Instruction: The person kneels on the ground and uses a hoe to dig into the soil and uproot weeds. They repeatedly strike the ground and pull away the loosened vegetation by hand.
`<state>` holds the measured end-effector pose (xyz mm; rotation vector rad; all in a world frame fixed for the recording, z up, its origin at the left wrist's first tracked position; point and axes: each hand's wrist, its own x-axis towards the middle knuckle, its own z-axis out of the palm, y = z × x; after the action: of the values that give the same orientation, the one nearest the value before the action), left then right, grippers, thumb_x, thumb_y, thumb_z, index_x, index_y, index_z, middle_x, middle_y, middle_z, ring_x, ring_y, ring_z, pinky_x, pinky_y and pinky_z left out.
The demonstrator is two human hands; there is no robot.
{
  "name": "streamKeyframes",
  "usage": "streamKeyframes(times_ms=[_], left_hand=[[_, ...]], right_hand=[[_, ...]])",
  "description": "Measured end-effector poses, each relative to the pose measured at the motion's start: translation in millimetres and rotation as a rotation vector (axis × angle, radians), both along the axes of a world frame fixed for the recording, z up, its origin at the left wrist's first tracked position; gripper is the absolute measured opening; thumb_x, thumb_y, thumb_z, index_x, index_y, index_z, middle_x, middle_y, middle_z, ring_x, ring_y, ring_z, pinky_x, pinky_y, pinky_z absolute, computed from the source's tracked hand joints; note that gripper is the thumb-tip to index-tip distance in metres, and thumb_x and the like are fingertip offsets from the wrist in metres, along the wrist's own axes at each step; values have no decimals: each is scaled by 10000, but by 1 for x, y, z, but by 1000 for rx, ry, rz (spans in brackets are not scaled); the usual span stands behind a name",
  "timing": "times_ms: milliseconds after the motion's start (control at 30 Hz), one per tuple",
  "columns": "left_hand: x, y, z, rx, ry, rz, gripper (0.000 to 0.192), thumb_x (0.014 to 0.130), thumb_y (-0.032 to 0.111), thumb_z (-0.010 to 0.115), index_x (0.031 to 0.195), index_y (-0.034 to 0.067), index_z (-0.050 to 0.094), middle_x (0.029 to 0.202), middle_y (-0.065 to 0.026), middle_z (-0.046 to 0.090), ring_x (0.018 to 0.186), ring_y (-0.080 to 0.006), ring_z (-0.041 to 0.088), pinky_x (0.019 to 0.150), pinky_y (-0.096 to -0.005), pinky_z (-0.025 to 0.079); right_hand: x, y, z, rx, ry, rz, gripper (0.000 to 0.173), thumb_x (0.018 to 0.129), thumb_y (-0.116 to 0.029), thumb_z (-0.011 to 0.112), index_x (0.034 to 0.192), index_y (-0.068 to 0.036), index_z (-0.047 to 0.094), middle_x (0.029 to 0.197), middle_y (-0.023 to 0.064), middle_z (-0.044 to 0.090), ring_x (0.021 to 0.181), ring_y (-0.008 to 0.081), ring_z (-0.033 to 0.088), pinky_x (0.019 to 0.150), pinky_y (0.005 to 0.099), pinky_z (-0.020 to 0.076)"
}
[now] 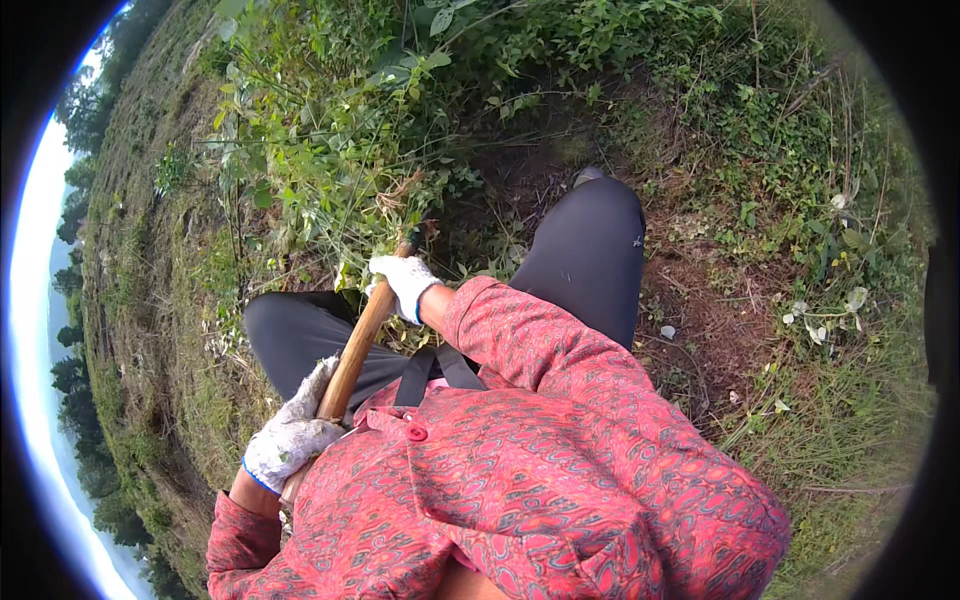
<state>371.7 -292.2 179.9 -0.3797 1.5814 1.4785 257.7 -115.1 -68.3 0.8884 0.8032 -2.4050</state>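
A long wooden tool handle (pixel 355 346) slants from beside my waist up towards the weeds. My left hand (pixel 292 435), in a white knitted glove with a blue edge, is closed round its lower part, close to the red patterned jacket. Further up, near the far end, my right hand (pixel 405 283) grips it in a matching glove. That end has a dark part, and the tool's head is mostly hidden among leaves, so its kind cannot be told. Pale brown roots or dry stalks (pixel 397 196) stick up just beyond it. Leafy green weeds (pixel 330 150) stand in front.
My knees are bent apart in dark trousers (pixel 585 255), with a shoe tip (pixel 587 176) past the right knee. Reddish soil with dry litter (pixel 705 322) lies on the right, near low creepers (pixel 780 127). A grassy slope (pixel 142 247) runs along the left, with trees behind.
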Motion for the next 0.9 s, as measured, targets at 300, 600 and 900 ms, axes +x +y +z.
streamKeyframes(times_ms=[300,600,900], left_hand=[[-28,-2,-28,183,111,-291,1081,756,225,832,1599,35,182,1601,-90,305,1457,-187,298,1197,-331,229],[-81,57,-89,218,118,-430,923,845,163,730,1583,-1,200,1449,-94,436,1243,-146,463,1073,-263,365],[0,-19,-2,-142,-47,-235,900,841,102,804,1550,19,256,1433,-109,481,1281,-172,465,1108,-335,384]], right_hand=[[-1,68,46,347,-13,-334,338,848,-184,761,1003,9,531,784,142,630,569,277,663,498,398,571],[-24,146,22,360,-22,-600,249,853,-141,706,896,-27,490,706,105,558,523,248,604,464,393,522],[28,-3,-30,42,-54,117,220,858,-189,712,984,-51,596,793,143,653,663,295,679,642,456,618]])
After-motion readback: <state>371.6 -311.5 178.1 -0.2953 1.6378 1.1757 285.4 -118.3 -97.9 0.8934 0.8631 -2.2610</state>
